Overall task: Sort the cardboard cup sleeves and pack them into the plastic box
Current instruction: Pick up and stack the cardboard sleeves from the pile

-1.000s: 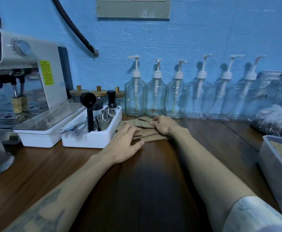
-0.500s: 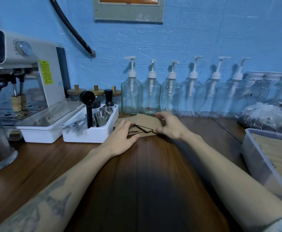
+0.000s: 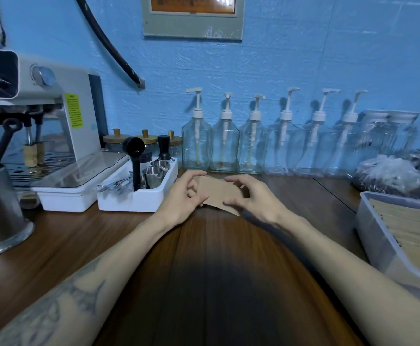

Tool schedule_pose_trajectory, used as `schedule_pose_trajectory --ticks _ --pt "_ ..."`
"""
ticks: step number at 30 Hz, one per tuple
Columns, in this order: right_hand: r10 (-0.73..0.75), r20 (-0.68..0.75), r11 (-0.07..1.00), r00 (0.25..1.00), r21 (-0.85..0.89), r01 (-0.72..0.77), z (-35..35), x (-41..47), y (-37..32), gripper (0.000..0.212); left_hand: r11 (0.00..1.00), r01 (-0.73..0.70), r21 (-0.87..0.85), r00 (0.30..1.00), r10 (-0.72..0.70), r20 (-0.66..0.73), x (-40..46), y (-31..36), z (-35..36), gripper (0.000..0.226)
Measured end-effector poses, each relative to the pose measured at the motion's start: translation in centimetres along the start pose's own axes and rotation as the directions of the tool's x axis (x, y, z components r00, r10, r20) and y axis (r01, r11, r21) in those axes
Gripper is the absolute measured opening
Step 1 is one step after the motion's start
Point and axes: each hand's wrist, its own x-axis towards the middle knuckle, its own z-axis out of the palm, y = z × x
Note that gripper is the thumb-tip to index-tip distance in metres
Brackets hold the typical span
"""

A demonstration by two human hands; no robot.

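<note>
While both hands square them up, the scene reads like this:
Sleeves: a small stack of flat brown cardboard sleeves is held just above the wooden counter, between the white tool tray and the plastic box.
Handling: probably very light, thin and bendy; loose pieces could slide apart, so gripping the short ends and edges seems best.
Left hand: fingers curled, pinching the stack's left end.
Right hand: thumb below and fingers on top, gripping the right end.
Box: at the right, well apart, already holding rows of packed sleeves.
</note>
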Motion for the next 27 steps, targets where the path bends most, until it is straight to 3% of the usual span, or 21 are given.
schedule_pose_trajectory --ticks 4,8,12,15,17,20,23,27 --pt "0.092 -0.06 0.992 0.994 0.092 -0.086 -0.1 0.7 -0.5 0.011 0.998 0.02 -0.054 1.0 -0.02 0.012 0.1 0.1 0.2 0.05" --pt "0.196 -0.108 0.906 0.975 0.399 -0.138 -0.7 0.9 -1.3 0.015 0.966 0.063 -0.25 0.994 -0.085 -0.075 0.4 0.4 0.5 0.052" --pt "0.281 -0.102 0.683 0.954 0.72 -0.124 -0.9 0.5 -2.3 0.062 0.924 0.129 -0.359 0.987 -0.154 -0.041 0.4 0.8 1.0 0.049" --pt "0.341 -0.019 0.571 0.94 0.798 -0.19 0.1 0.2 -2.3 0.091 0.915 0.129 -0.383 0.988 -0.152 -0.03 0.3 1.1 1.3 0.033" --pt "0.316 0.037 0.58 0.948 0.783 -0.224 0.7 0.0 -2.3 0.076 0.924 0.101 -0.369 0.985 -0.146 -0.094 0.3 1.2 0.9 0.023" --pt "0.272 0.061 0.737 0.96 0.628 -0.249 0.6 0.0 -1.7 0.046 0.933 0.103 -0.345 0.973 -0.166 -0.159 0.3 0.9 -0.2 0.02" --pt "0.287 -0.025 0.888 0.957 0.383 -0.256 -0.5 -0.1 -0.3 0.041 0.974 0.132 -0.182 0.982 -0.153 -0.109 0.2 0.0 -1.2 0.018" --pt "0.318 -0.098 0.934 0.943 0.201 -0.294 -1.3 -0.1 1.4 0.031 0.986 0.168 0.005 0.984 -0.168 -0.054 -0.1 -1.0 -1.8 0.015"
